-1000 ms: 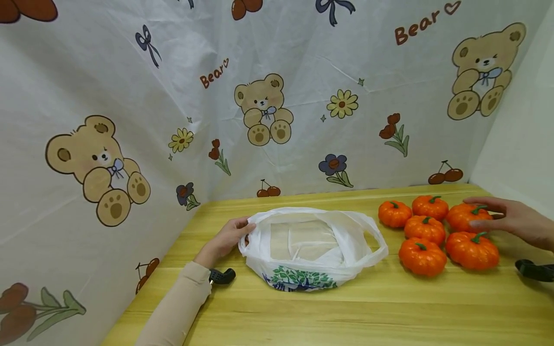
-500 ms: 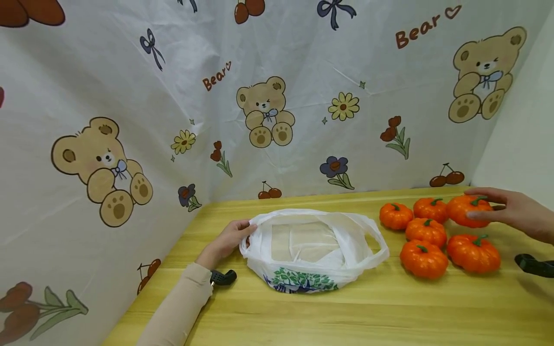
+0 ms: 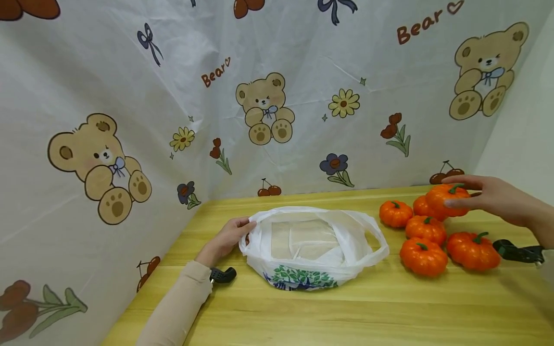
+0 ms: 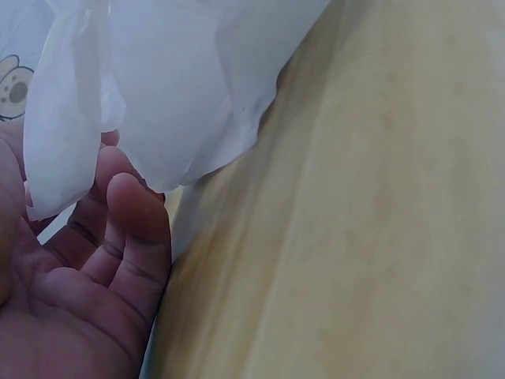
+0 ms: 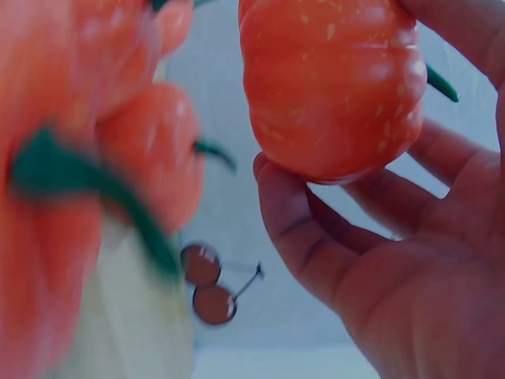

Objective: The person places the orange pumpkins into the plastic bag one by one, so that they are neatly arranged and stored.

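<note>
My right hand [image 3: 497, 197] grips a small orange pumpkin [image 3: 446, 200] with a green stem, thumb on the near side and fingers round the back. In the right wrist view the held pumpkin [image 5: 331, 87] hangs clear of the others, fingertips curled under it. At the left end of a white plastic bag [image 3: 303, 276], my left hand [image 3: 229, 238] holds the handle; the left wrist view shows its fingers [image 4: 138, 209] curled through the handle loop. The bag's mouth gapes upward, showing a beige inside, with a green leaf print on its front.
Several more orange pumpkins [image 3: 423, 257] sit grouped on the wooden table [image 3: 324, 317], right of the bag. A bear-print cloth [image 3: 294, 168] hangs behind and to the left; a white wall [image 3: 519, 139] stands at the right. A dark wrist mount [image 3: 517, 251] juts below my right hand.
My right hand has lifted the back-right pumpkin off the table and carried it up and left, over the pumpkin behind the group. My left hand and the bag have stayed put.
</note>
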The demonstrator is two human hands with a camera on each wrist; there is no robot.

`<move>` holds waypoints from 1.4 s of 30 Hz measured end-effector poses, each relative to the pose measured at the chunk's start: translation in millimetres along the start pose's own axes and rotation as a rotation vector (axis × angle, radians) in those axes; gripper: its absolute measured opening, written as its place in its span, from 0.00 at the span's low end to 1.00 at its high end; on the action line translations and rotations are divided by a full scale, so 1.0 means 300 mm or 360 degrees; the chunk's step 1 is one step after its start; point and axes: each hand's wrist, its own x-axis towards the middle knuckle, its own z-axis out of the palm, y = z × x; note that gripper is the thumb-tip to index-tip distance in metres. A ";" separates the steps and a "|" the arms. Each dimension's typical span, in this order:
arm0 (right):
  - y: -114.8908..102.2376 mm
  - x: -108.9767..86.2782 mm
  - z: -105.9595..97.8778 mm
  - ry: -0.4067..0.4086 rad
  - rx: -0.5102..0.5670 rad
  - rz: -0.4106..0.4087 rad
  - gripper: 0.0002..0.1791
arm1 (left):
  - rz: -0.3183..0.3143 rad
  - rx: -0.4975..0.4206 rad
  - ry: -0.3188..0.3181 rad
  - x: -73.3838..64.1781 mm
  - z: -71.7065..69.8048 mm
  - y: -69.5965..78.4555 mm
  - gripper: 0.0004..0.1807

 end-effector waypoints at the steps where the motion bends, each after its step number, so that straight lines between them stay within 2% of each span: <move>1: -0.016 0.007 0.002 -0.0010 0.0018 -0.0007 0.40 | 0.0005 0.0000 0.0002 0.000 -0.001 0.001 0.21; 9: -0.146 0.051 0.026 -0.0057 0.0107 -0.0053 0.39 | 0.0009 -0.0045 0.0020 -0.006 0.001 0.005 0.21; 15: -0.226 0.082 0.055 -0.0051 0.0122 -0.0083 0.40 | -0.0014 -0.0054 0.0058 -0.005 0.009 0.009 0.22; 22: -0.338 0.127 0.088 -0.0086 0.0127 -0.0052 0.44 | -0.0036 -0.0069 0.0102 -0.001 0.012 0.006 0.21; 31: -0.485 0.181 0.141 -0.0118 0.0144 -0.0126 0.44 | -0.0031 -0.0066 0.0131 0.005 0.012 0.002 0.21; 35: -0.537 0.212 0.167 -0.0138 0.0202 -0.0153 0.45 | -0.0032 -0.0064 0.0134 0.006 0.015 0.001 0.22; 42: -0.597 0.283 0.227 -0.0233 0.0408 -0.0176 0.42 | -0.0041 -0.0062 0.0148 0.010 0.017 -0.005 0.23</move>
